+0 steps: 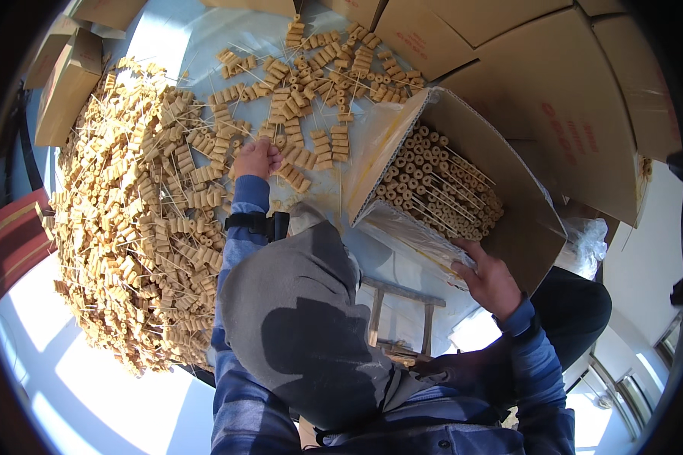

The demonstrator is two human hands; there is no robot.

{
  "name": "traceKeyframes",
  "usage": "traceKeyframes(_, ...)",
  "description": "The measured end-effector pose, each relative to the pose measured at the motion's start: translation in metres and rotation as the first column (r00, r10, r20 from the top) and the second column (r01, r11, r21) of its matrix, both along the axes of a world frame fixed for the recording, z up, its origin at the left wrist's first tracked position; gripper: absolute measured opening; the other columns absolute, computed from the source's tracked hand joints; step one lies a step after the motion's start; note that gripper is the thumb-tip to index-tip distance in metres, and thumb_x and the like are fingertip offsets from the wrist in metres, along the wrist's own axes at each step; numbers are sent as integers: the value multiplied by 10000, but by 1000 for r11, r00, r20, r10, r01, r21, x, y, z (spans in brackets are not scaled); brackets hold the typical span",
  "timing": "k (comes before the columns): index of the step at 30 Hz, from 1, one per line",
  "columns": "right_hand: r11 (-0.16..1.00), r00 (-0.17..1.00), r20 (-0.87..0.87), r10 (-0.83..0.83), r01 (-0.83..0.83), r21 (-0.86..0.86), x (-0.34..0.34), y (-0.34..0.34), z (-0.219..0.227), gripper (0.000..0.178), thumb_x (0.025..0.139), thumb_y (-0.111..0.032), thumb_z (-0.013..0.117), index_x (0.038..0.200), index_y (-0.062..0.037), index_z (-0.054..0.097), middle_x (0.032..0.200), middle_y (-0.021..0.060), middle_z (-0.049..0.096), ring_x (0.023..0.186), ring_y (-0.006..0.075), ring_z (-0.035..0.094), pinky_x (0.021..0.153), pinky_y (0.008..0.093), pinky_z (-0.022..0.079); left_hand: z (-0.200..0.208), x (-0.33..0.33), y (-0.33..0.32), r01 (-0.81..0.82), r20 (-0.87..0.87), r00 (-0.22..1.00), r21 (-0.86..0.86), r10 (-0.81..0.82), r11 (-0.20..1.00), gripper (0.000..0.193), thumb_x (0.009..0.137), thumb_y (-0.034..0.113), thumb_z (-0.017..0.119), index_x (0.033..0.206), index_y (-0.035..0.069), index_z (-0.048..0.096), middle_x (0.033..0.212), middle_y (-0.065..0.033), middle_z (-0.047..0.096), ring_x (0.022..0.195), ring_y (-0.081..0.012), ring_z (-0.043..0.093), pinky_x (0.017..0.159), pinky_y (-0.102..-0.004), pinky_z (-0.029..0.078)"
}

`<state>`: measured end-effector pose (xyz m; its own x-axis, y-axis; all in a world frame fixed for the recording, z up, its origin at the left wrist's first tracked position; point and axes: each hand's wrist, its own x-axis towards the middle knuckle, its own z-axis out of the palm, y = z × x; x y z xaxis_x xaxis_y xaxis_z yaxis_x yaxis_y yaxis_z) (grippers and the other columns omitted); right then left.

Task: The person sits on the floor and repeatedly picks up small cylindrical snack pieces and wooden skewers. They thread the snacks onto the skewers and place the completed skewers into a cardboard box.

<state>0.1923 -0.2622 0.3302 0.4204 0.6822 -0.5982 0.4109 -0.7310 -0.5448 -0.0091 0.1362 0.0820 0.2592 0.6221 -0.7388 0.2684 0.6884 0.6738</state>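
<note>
Over bluish sheeting (235,30), the left hand (256,158) appears loosely curled among skewers (301,158).

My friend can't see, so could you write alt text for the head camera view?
A person's left fingers are at the edge of a big heap of tan, tube-shaped pieces on thin sticks, while the right fingers are at the near edge of an open cardboard box holding more, packed close together. Large cartons stand beyond the box.

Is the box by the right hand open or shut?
Open: nothing covers the box's mouth, and skewered rolls show inside.
</note>
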Motion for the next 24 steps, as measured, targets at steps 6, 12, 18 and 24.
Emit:
traceKeyframes(6,999,999,37,22,-23,36,-5,0,0,394,953,-158,674,1318,-69,553,1073,258,693,999,424,681,820,443,559,-11,-61,-53,-391,98,901,-234,422,890,219,1006,211,567,1061,2,603,895,-111,696,815,-236,707,697,-333,580)
traceKeyframes(12,999,997,71,26,-28,38,-10,-3,0,387,942,-149,687,1298,-59,563,1111,237,693,1022,407,682,834,441,562,7,-84,-90,554,-603,775,506,-189,661,537,882,141,700,1363,39,483,1269,-202,570,1068,-341,617,866,-432,527)
traceKeyframes(18,997,994,100,49,-54,55,-10,-2,0,368,939,-150,686,1279,-59,577,1082,235,702,1009,399,690,830,439,563,18,-59,-41,939,-920,345,341,-188,53,741,765,164,792,1436,170,477,1463,-171,409,1246,-383,487,1019,-491,417)
traceKeyframes(24,999,996,73,45,-44,-11,-9,-1,2,369,939,-164,685,1277,-63,581,1067,227,709,985,396,697,822,436,565,-1,-39,8,986,-973,144,157,-179,-57,499,816,231,730,1301,212,611,1468,-120,439,1256,-347,506,1020,-482,425)
